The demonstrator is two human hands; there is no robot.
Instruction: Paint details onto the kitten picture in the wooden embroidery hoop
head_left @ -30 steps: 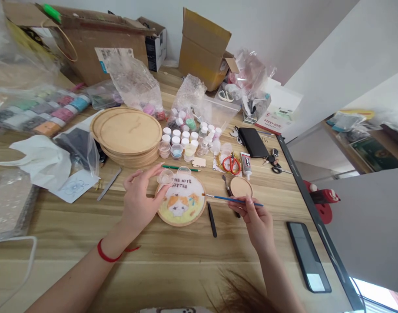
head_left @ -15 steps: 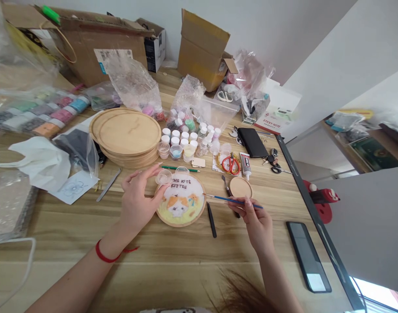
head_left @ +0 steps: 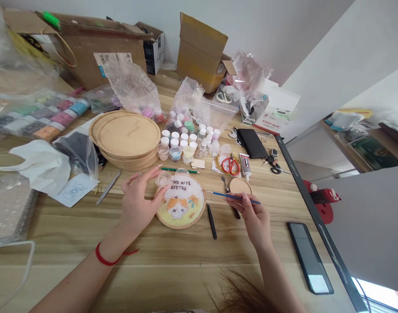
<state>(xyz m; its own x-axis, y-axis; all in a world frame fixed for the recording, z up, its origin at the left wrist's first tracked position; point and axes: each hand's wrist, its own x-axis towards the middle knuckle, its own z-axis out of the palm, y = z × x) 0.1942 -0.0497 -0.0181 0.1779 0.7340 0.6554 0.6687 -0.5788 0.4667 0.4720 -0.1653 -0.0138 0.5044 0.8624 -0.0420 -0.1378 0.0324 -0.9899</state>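
A small clear plastic cup [head_left: 163, 178] sits between the thumb and fingers of my left hand [head_left: 138, 198], over the upper left edge of a round wooden-rimmed picture [head_left: 181, 202]. The picture shows an orange and white kitten on yellow, with dark lettering above. My right hand [head_left: 253, 216] pinches a thin blue paintbrush [head_left: 225, 194], its tip pointing left at the picture's right edge; whether it touches cannot be made out. Just above the picture lies a clear round lid or cup [head_left: 182, 173]. Black tweezers [head_left: 211, 221] rest to its right.
Beyond the picture stand several white-capped jars [head_left: 174, 142] and a stack of round wooden boards [head_left: 125, 134]. Red-handled scissors [head_left: 230, 165], a glue tube [head_left: 245, 166] and a small wooden disc [head_left: 240, 186] lie to the right. A phone [head_left: 310, 257] is near the right edge.
The brush and my right hand have shifted slightly left and up. My left hand stays around the clear cup, almost unmoved.
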